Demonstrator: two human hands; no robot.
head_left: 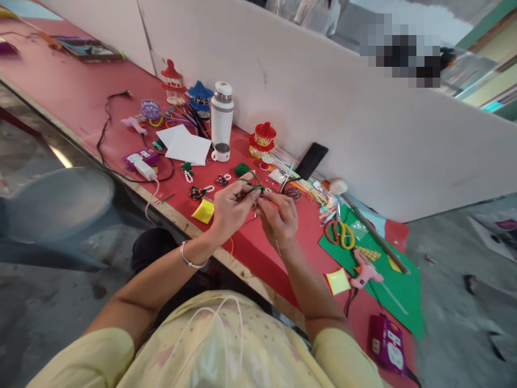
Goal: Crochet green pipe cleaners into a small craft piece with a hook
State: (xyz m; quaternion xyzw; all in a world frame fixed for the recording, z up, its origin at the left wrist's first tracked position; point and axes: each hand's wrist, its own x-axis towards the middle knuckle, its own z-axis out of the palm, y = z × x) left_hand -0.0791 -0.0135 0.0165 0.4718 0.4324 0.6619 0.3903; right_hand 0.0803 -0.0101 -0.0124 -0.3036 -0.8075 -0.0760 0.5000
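Note:
My left hand [232, 207] and my right hand [279, 216] meet above the red table, both with fingers pinched together. Between their fingertips runs a dark green yarn [258, 186], looped and bunched where the hands come close. A loose green strand hangs below my right hand. Just behind the yarn lies a green yarn ball [242, 170]. To the left of my hands are small multicoloured yarn pieces with white bead loops [197, 192], and a yellow packet [203, 211] lies beside my left wrist. My fingers hide part of the work.
A white flask [222, 114] and its cup [221, 152] stand behind my left hand. Scissors [340, 234] and a pink glue gun [365, 269] lie at the right on a green sheet [407, 302]. A black phone [312, 160] leans by the white partition [323, 91].

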